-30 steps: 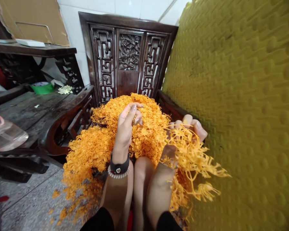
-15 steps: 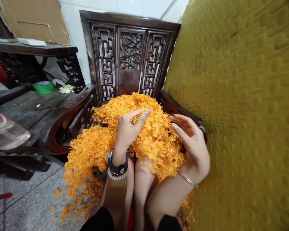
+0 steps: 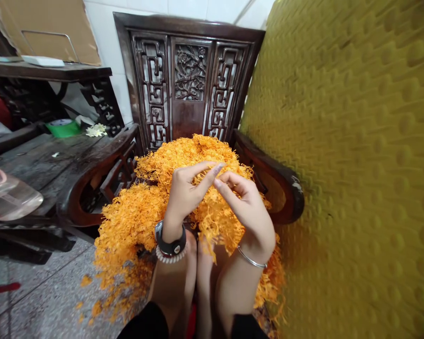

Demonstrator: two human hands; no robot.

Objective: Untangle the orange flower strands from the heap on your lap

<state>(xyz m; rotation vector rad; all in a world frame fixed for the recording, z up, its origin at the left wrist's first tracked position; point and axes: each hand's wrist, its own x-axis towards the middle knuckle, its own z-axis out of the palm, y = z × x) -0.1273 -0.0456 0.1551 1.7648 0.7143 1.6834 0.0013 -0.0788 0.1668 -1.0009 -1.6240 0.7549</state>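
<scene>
"Orange flower sprigs [image 3: 215,148], plastic-looking ones, are filling the seat of that carved wooden armchair [image 3: 188,115], aren't they?"

"They are, and they're spilling over its front on the left, with loose bits lying on the speckled floor [image 3: 49,287]. One hanging tuft [image 3: 214,230] is dangling below the hands, in front of the knees."

"What about other containers?"

"Just one: a clear container [image 3: 16,197] with a pink top is standing on the dark tabletop [image 3: 74,153] at the left, partly cut off by the edge of view. I can't tell whether it's holding anything. Farther back, a green tape roll [image 3: 62,129] is lying beside a white flower cluster [image 3: 96,130]."

"And what's changing?"

"Half a second ago the right hand [image 3: 250,207] was out by the chair's right arm; now it's coming inward, and its fingertips are practically meeting those of the left hand [image 3: 186,188]. The left one is staying nearly where it was."

"How are the fingers standing?"

"On both hands, thumb and forefinger are leaving only a narrow gap, right over the heap. Whether something thin is pinched there, I can't tell."

"Any writing?"

"The black wristband [image 3: 173,242] on the left wrist is showing a small pale mark, too tiny to read."
</scene>
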